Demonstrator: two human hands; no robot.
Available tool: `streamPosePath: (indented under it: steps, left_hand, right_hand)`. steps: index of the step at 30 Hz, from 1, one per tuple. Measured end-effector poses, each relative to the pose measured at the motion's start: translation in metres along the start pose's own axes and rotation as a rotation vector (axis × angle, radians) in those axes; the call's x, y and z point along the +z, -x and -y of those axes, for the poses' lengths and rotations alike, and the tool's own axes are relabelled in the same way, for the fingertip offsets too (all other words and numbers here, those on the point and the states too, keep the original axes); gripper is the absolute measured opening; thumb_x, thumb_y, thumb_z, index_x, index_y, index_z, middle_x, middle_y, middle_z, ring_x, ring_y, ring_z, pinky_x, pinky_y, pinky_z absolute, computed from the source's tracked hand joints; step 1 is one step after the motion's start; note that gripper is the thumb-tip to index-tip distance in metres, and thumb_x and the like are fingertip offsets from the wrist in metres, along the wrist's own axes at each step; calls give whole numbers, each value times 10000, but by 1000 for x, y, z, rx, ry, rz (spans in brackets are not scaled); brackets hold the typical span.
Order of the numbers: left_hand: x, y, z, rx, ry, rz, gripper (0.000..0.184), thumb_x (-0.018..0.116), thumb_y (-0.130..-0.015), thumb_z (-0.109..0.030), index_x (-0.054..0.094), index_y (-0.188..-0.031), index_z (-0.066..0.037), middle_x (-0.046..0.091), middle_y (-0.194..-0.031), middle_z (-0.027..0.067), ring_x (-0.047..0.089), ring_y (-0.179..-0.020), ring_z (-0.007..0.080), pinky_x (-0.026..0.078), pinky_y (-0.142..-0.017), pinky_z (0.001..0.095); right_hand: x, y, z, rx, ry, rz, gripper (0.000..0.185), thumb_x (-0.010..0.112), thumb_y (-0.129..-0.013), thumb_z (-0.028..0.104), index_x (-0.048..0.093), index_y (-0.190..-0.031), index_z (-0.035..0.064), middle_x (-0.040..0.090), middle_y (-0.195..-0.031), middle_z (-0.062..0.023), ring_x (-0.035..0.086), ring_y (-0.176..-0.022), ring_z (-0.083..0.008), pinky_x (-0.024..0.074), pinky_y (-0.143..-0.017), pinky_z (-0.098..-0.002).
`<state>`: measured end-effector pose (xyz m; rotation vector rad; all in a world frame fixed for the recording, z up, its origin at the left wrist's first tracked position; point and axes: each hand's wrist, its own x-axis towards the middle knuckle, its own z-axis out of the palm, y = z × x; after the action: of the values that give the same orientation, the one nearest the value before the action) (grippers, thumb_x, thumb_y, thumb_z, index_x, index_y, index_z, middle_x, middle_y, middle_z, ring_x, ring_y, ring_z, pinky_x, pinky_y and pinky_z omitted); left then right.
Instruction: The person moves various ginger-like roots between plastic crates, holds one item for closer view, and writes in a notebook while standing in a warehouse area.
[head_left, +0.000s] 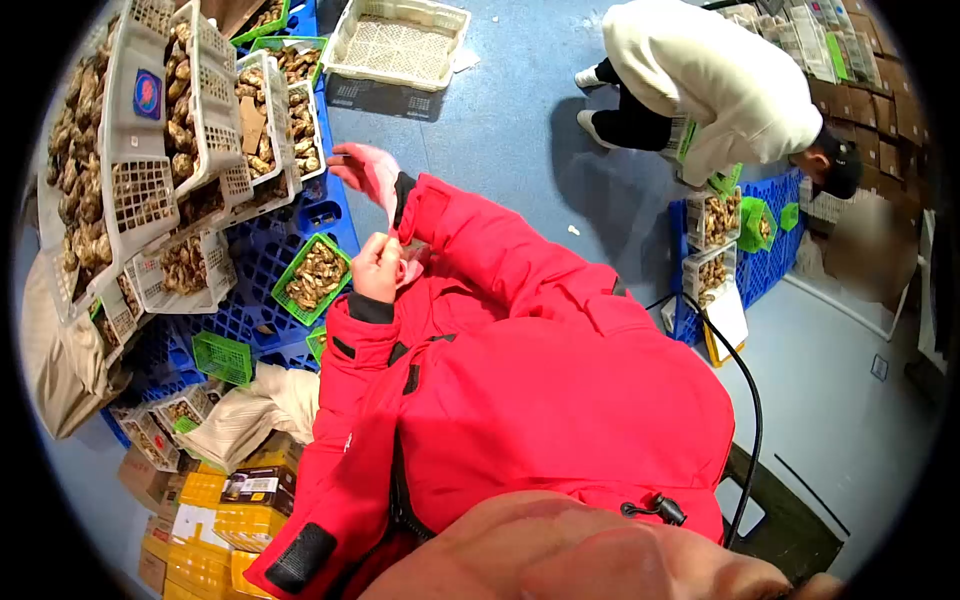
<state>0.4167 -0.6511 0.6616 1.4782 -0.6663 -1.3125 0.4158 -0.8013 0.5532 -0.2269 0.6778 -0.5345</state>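
My right hand (368, 174) is stretched out at the upper left with its fingers apart, and it looks covered by a thin, pale pinkish glove. Just below it, my left hand (378, 268) is closed on the glove's pale cuff (391, 212), beside the black cuff of the right sleeve. Both arms are in red padded sleeves. Left of my hands, a green basket (293, 272) of brown, mushroom-like pieces rests on a blue pallet (255, 245).
White crates (140, 195) of similar pieces are stacked at left. An empty white crate (345, 45) lies on the floor. A person in white (700, 80) bends over crates at right. Yellow boxes (245, 525) stand lower left; a black cable (752, 400) hangs at right.
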Motion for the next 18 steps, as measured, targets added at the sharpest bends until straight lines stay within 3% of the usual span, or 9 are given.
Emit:
streamPosePath:
  steps: [1,4,7,10,11,13,16,17,18]
  left_hand:
    - [-1,-3,-4,-94,69,-55,170,480,-860,-99,481,-697,-50,433,-568,-21,395,-461,34,323,-402,199]
    - [-33,-30,43,-88,124,-289,156,486,-844,-122,482,-692,-84,384,-565,-52,345,-467,31,304,-422,180]
    - [-59,-49,52,-58,186,-562,157,465,-833,-167,475,-689,-106,348,-564,-61,291,-468,40,301,-440,172]
    - [-51,-63,28,-207,324,-627,228,454,-845,-260,462,-694,-89,369,-581,-10,390,-447,91,336,-390,215]
    - [-52,-74,38,-82,192,-671,241,457,-847,-271,460,-698,-81,375,-581,1,406,-445,104,342,-382,222]
    - [-47,-95,53,-105,286,-594,214,452,-860,-221,464,-713,-66,413,-601,7,424,-490,111,366,-427,217]
    - [-13,-117,72,66,187,-536,125,433,-861,-106,495,-787,-27,511,-677,39,475,-573,110,403,-531,226]
    - [-13,-124,84,84,3,-452,126,405,-883,-110,490,-862,-20,532,-724,50,485,-575,103,405,-500,220]
    - [1,-126,65,-16,138,-391,126,385,-894,-109,477,-901,-23,535,-739,54,484,-573,98,405,-485,214]
  right_hand:
    - [1,6,16,-35,84,-35,301,486,-851,262,561,-1018,23,625,-866,-129,601,-680,-142,416,-476,-193]
    - [11,47,65,-185,378,-216,251,479,-835,244,616,-910,48,632,-753,-84,585,-613,-111,404,-484,-198]
    - [-1,76,90,-233,579,-331,251,457,-821,231,623,-918,69,626,-705,-52,554,-548,-93,405,-487,-213]
    - [8,110,95,59,792,-125,252,467,-799,260,631,-846,76,623,-668,-53,563,-539,-101,423,-492,-229]
    - [-3,110,80,131,850,-26,277,477,-789,300,626,-836,71,632,-692,-68,578,-549,-120,448,-513,-247]
    - [19,127,72,349,888,-20,341,498,-786,364,620,-853,52,639,-722,-85,609,-608,-141,485,-575,-260]
    - [7,116,60,208,840,-13,320,509,-791,352,610,-801,48,615,-695,-56,575,-596,-129,452,-521,-263]
    - [-8,105,58,181,839,-32,300,509,-795,329,606,-782,45,603,-673,-45,555,-569,-121,436,-503,-262]
    - [-19,98,63,137,732,-49,255,515,-795,279,602,-763,41,594,-658,-36,538,-555,-114,422,-497,-256]
